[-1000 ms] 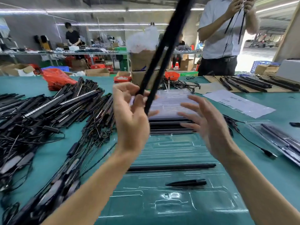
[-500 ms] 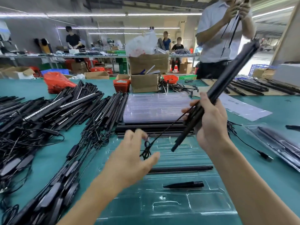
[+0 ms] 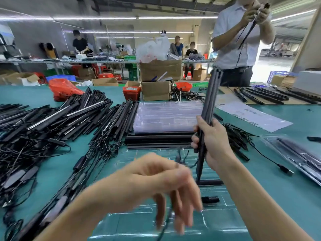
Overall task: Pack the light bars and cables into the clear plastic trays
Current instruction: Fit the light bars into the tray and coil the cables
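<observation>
The right hand (image 3: 212, 143) has its fingers wrapped round a pair of black light bars (image 3: 209, 108), held nearly upright over the middle of the green table (image 3: 271, 185). A thin cable (image 3: 180, 159) droops from their lower end toward the left hand (image 3: 163, 181), whose fingers are curled downward and seem to have the cable running through them, though the blur keeps me from saying how firmly. Under both hands lies a clear tray (image 3: 220, 223), mostly unfilled: one bar (image 3: 211, 182) rests across it and a short black piece (image 3: 210, 199) sits in a nearer slot. Judging by that, packing of this tray has only begun. A filled tray (image 3: 298, 153) lies at the right, a stack of empty trays (image 3: 166, 115) waits farther back, and a large heap of bars and cables (image 3: 52, 122) on the left remains to be packed. A printed sheet (image 3: 250, 115) lies far right, its writing too small to read; no brand shows anywhere.
</observation>
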Available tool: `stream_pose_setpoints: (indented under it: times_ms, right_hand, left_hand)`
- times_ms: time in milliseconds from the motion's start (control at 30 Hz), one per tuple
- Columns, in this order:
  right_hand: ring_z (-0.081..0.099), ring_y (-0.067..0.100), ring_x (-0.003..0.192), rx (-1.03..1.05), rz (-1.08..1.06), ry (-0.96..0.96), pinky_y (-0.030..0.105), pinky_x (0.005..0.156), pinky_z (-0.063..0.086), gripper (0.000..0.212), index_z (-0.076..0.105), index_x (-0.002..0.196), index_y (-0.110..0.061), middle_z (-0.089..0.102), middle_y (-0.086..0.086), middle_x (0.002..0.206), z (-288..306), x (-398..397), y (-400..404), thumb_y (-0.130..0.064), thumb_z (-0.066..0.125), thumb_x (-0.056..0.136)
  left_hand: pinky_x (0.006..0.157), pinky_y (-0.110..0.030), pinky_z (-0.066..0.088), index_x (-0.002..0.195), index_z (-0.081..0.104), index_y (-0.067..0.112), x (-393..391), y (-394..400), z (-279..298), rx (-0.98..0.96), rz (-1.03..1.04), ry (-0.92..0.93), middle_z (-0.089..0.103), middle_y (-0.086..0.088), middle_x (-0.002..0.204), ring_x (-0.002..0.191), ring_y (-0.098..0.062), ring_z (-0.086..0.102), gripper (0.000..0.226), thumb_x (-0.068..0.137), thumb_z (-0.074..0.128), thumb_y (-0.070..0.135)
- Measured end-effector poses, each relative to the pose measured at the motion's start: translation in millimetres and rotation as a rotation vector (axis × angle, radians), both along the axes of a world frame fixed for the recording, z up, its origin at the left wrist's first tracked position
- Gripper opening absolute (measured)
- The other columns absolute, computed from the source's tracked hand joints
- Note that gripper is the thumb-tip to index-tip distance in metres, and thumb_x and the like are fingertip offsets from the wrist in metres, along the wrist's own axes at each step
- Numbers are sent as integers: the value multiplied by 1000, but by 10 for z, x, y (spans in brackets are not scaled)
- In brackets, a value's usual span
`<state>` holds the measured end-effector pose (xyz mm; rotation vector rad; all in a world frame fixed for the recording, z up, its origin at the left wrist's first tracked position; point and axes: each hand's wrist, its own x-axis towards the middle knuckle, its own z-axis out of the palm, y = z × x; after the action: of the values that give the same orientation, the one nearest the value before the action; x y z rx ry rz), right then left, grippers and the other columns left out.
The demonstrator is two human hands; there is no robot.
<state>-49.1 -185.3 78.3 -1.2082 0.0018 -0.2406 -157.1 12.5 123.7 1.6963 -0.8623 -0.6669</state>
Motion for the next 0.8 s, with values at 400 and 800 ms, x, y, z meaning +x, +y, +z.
stream_pose_setpoints:
  times_ms: [400, 800]
  right_hand:
    - [44, 12, 51, -827, -246, -326, 28, 47, 37, 16, 60, 110, -32, 53, -6, 71, 95, -141, 23, -23, 63, 97]
    - [51, 13, 60, -742, 490, -86, 32, 62, 46, 28, 58, 76, -18, 54, -1, 68, 65, -197, 84, -33, 81, 81]
  left_hand:
    - [52, -31, 50, 91, 60, 20, 899, 142, 38, 137, 1058, -479, 72, 0, 72, 53, -20, 65, 62, 82, 40, 79]
    - [64, -35, 52, 87, 53, 15, 1259, 213, 53, -577, 1091, 60, 75, -22, 82, 67, -31, 73, 17, 89, 44, 29]
